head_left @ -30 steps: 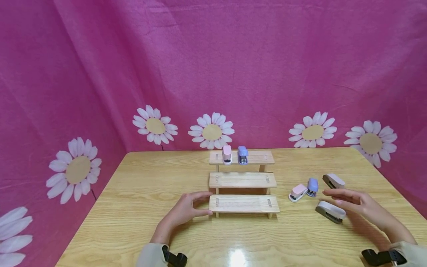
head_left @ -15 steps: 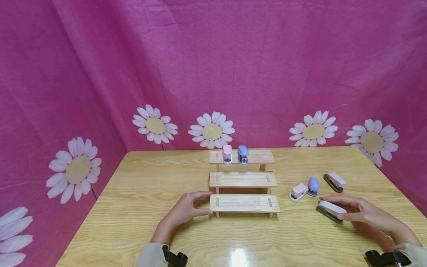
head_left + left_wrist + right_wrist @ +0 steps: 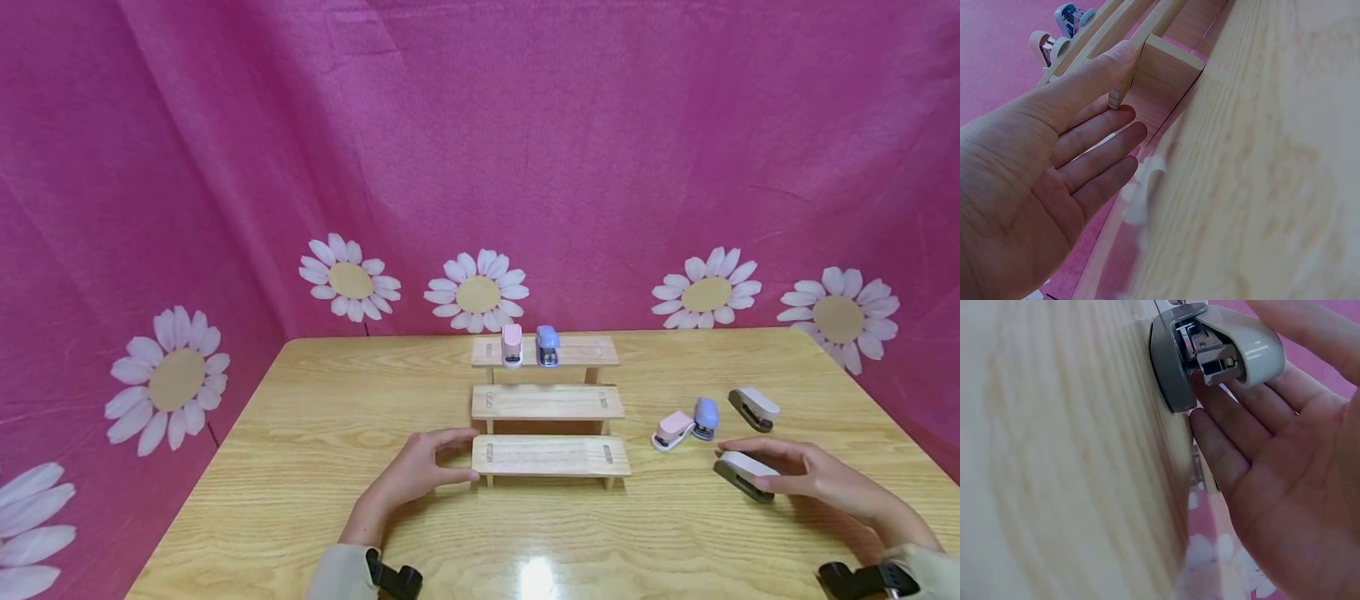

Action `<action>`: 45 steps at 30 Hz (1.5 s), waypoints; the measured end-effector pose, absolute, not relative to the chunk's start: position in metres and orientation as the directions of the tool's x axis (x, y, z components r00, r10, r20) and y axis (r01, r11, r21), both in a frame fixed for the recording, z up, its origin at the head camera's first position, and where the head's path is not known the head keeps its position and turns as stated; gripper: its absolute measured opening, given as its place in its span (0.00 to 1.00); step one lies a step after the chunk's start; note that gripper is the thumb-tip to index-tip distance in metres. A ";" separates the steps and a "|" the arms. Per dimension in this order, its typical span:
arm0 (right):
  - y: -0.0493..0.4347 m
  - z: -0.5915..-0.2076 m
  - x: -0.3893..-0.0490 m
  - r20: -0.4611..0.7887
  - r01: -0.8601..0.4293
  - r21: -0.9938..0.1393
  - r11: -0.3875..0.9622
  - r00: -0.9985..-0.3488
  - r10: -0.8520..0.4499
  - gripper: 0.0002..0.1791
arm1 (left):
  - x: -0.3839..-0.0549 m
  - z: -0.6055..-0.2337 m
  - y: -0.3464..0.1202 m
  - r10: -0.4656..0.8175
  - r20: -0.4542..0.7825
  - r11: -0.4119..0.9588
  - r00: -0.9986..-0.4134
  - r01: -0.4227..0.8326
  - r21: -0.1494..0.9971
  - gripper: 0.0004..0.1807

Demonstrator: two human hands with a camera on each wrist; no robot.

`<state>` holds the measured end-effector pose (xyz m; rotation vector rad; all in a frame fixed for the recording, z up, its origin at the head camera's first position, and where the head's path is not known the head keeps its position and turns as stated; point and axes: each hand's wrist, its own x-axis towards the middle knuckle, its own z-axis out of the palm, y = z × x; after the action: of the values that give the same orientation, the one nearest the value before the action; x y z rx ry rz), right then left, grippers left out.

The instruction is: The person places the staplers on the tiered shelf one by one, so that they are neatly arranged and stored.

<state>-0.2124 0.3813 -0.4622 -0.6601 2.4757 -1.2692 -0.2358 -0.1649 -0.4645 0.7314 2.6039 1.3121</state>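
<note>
A three-tier wooden shelf rack [image 3: 551,457] stands on the table. My left hand [image 3: 412,473] holds the left end of its lowest board, thumb at the front and index finger behind; in the left wrist view the other fingers [image 3: 1104,156] extend beneath the board's end. At the right, my right hand [image 3: 828,485] holds a white-and-grey stapler [image 3: 744,469] between thumb and fingers. The right wrist view shows the stapler's metal front end [image 3: 1210,359] close against the table, with the fingers behind it.
On the top tier stand a pink mini stapler [image 3: 512,345] and a purple one [image 3: 547,346]. Right of the rack lie another pink stapler [image 3: 672,430], a purple one [image 3: 706,418] and a second white-and-grey stapler [image 3: 754,409]. A magenta flowered cloth [image 3: 585,167] hangs behind the table.
My right hand has come down from above, near the two white-and-grey staplers, and taken hold of the nearer one. My left hand stays at the rack's end.
</note>
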 end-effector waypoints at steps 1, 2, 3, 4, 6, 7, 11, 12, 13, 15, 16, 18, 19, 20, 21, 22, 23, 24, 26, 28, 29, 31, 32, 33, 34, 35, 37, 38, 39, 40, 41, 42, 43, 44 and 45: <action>0.382 -0.462 -0.211 -0.045 -0.258 -0.823 0.507 -0.859 -0.510 0.26 | -0.236 -0.465 -0.165 0.478 0.094 0.504 -0.873 0.361 0.784 0.32; 0.383 -0.463 -0.210 -0.043 -0.257 -0.823 0.506 -0.861 -0.507 0.26 | -0.236 -0.465 -0.165 0.479 0.096 0.506 -0.873 0.364 0.782 0.32; 0.384 -0.464 -0.209 -0.039 -0.258 -0.826 0.502 -0.862 -0.506 0.27 | -0.236 -0.465 -0.164 0.480 0.098 0.506 -0.872 0.366 0.781 0.32; 0.385 -0.464 -0.209 -0.034 -0.260 -0.827 0.499 -0.862 -0.505 0.27 | -0.236 -0.465 -0.164 0.480 0.098 0.507 -0.872 0.366 0.780 0.32; 0.387 -0.466 -0.207 -0.027 -0.263 -0.826 0.498 -0.865 -0.500 0.28 | -0.237 -0.465 -0.164 0.480 0.103 0.505 -0.872 0.370 0.780 0.32; 0.388 -0.466 -0.206 -0.019 -0.269 -0.825 0.497 -0.865 -0.501 0.28 | -0.237 -0.465 -0.164 0.480 0.104 0.504 -0.871 0.371 0.780 0.32; 0.391 -0.468 -0.203 -0.002 -0.284 -0.801 0.526 -0.878 -0.478 0.29 | -0.237 -0.466 -0.165 0.480 0.105 0.507 -0.871 0.373 0.777 0.32; 0.391 -0.469 -0.202 0.011 -0.296 -0.792 0.533 -0.881 -0.474 0.29 | -0.237 -0.466 -0.165 0.480 0.106 0.508 -0.871 0.374 0.776 0.32; 0.391 -0.469 -0.201 0.024 -0.307 -0.778 0.548 -0.886 -0.462 0.29 | -0.237 -0.466 -0.165 0.480 0.105 0.510 -0.871 0.374 0.775 0.32; 0.390 -0.471 -0.199 0.069 -0.339 -0.748 0.571 -0.894 -0.442 0.28 | -0.237 -0.466 -0.165 0.479 0.107 0.512 -0.871 0.376 0.772 0.32; 0.390 -0.471 -0.199 0.096 -0.356 -0.732 0.580 -0.898 -0.430 0.28 | -0.237 -0.466 -0.165 0.478 0.108 0.512 -0.871 0.376 0.772 0.32; 0.388 -0.473 -0.198 0.141 -0.373 -0.723 0.582 -0.904 -0.404 0.26 | -0.237 -0.466 -0.165 0.476 0.110 0.509 -0.873 0.375 0.775 0.32; 0.387 -0.473 -0.198 0.157 -0.374 -0.724 0.579 -0.907 -0.390 0.26 | -0.237 -0.466 -0.165 0.475 0.110 0.508 -0.873 0.375 0.776 0.33; 0.386 -0.474 -0.198 0.173 -0.378 -0.728 0.572 -0.908 -0.381 0.25 | -0.237 -0.466 -0.165 0.475 0.112 0.508 -0.873 0.376 0.775 0.33; 0.385 -0.474 -0.198 0.178 -0.371 -0.737 0.565 -0.913 -0.368 0.25 | -0.237 -0.466 -0.165 0.475 0.109 0.507 -0.873 0.373 0.777 0.33; 0.385 -0.475 -0.199 0.180 -0.364 -0.748 0.554 -0.916 -0.359 0.24 | -0.237 -0.466 -0.165 0.475 0.109 0.507 -0.873 0.373 0.777 0.33; 0.384 -0.475 -0.199 0.175 -0.353 -0.761 0.545 -0.919 -0.352 0.24 | -0.237 -0.466 -0.165 0.475 0.107 0.509 -0.874 0.372 0.776 0.33; 0.384 -0.475 -0.199 0.164 -0.339 -0.770 0.540 -0.924 -0.346 0.24 | -0.237 -0.466 -0.165 0.475 0.107 0.511 -0.874 0.373 0.774 0.33; 0.383 -0.475 -0.199 0.154 -0.321 -0.776 0.543 -0.931 -0.331 0.23 | -0.237 -0.465 -0.165 0.475 0.105 0.510 -0.874 0.370 0.777 0.33; 0.382 -0.474 -0.199 0.143 -0.303 -0.782 0.545 -0.938 -0.316 0.23 | -0.237 -0.465 -0.165 0.475 0.106 0.508 -0.873 0.371 0.777 0.32; 0.382 -0.473 -0.199 0.146 -0.301 -0.781 0.547 -0.940 -0.309 0.23 | -0.236 -0.465 -0.164 0.475 0.105 0.508 -0.874 0.370 0.778 0.32; 0.381 -0.471 -0.198 0.163 -0.305 -0.777 0.551 -0.943 -0.291 0.23 | -0.236 -0.464 -0.164 0.476 0.106 0.505 -0.873 0.371 0.780 0.32; 0.380 -0.468 -0.197 0.166 -0.302 -0.779 0.550 -0.944 -0.283 0.23 | -0.236 -0.464 -0.164 0.476 0.107 0.508 -0.873 0.372 0.777 0.32; 0.379 -0.466 -0.197 0.171 -0.302 -0.778 0.551 -0.946 -0.276 0.23 | -0.236 -0.464 -0.164 0.476 0.109 0.509 -0.873 0.374 0.775 0.32; 0.378 -0.463 -0.198 0.181 -0.305 -0.775 0.554 -0.946 -0.268 0.23 | -0.236 -0.464 -0.164 0.474 0.110 0.511 -0.873 0.375 0.773 0.32; 0.376 -0.459 -0.198 0.191 -0.312 -0.768 0.560 -0.945 -0.265 0.23 | -0.236 -0.463 -0.165 0.473 0.113 0.512 -0.874 0.377 0.772 0.32; 0.372 -0.451 -0.200 0.204 -0.320 -0.751 0.577 -0.944 -0.258 0.24 | -0.236 -0.463 -0.165 0.469 0.115 0.514 -0.875 0.377 0.770 0.32; 0.369 -0.447 -0.201 0.215 -0.326 -0.748 0.578 -0.943 -0.254 0.24 | -0.236 -0.463 -0.165 0.468 0.116 0.515 -0.876 0.377 0.769 0.32; 0.366 -0.444 -0.202 0.227 -0.333 -0.745 0.577 -0.941 -0.249 0.24 | -0.236 -0.463 -0.165 0.468 0.118 0.514 -0.876 0.378 0.770 0.32; 0.364 -0.440 -0.204 0.235 -0.340 -0.742 0.578 -0.939 -0.250 0.24 | -0.236 -0.463 -0.165 0.469 0.116 0.512 -0.876 0.376 0.772 0.32; 0.361 -0.437 -0.206 0.246 -0.345 -0.742 0.575 -0.938 -0.245 0.24 | -0.236 -0.464 -0.165 0.471 0.115 0.510 -0.875 0.376 0.773 0.32; 0.358 -0.435 -0.208 0.259 -0.356 -0.742 0.569 -0.934 -0.247 0.25 | -0.237 -0.464 -0.165 0.472 0.112 0.511 -0.874 0.375 0.774 0.32; 0.355 -0.432 -0.211 0.274 -0.369 -0.741 0.561 -0.929 -0.250 0.25 | -0.237 -0.465 -0.165 0.474 0.110 0.510 -0.874 0.374 0.775 0.33; 0.352 -0.430 -0.213 0.293 -0.385 -0.738 0.554 -0.923 -0.252 0.25 | -0.237 -0.465 -0.165 0.475 0.108 0.510 -0.873 0.373 0.775 0.33; 0.350 -0.429 -0.216 0.304 -0.395 -0.737 0.548 -0.918 -0.253 0.25 | -0.237 -0.466 -0.165 0.476 0.105 0.509 -0.873 0.371 0.776 0.33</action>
<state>-0.2156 0.3495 -0.4285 -0.6134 2.9035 -1.4518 -0.2370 -0.1649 -0.4658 0.7397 2.6216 1.3036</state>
